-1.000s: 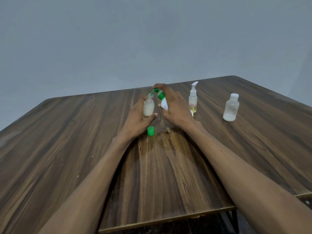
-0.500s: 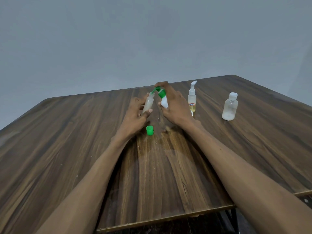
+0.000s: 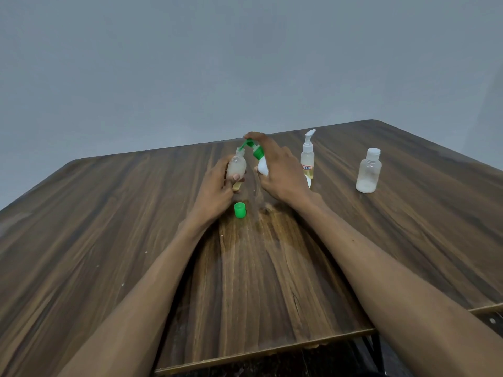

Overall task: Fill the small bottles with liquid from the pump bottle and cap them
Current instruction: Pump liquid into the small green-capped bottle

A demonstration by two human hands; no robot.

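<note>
My left hand (image 3: 215,187) holds a small clear bottle (image 3: 236,167) with pale liquid, tilted slightly, its mouth uncapped. My right hand (image 3: 283,172) grips a white pump bottle (image 3: 261,165) with a green pump head (image 3: 251,148), a finger resting on the top. The green nozzle meets the small bottle's mouth. A loose green cap (image 3: 240,210) lies on the wooden table (image 3: 109,240) just below my left hand.
To the right stand a thin clear pump bottle (image 3: 307,156) with a little yellow liquid and a capped clear bottle (image 3: 368,171) with a white flip lid. The table's near edge (image 3: 266,349) runs below my forearms. A grey wall rises behind.
The small bottle in my left hand has tilted back and forth a little under the nozzle. Both hands stay at the same spot; the other bottles and the cap have not moved.
</note>
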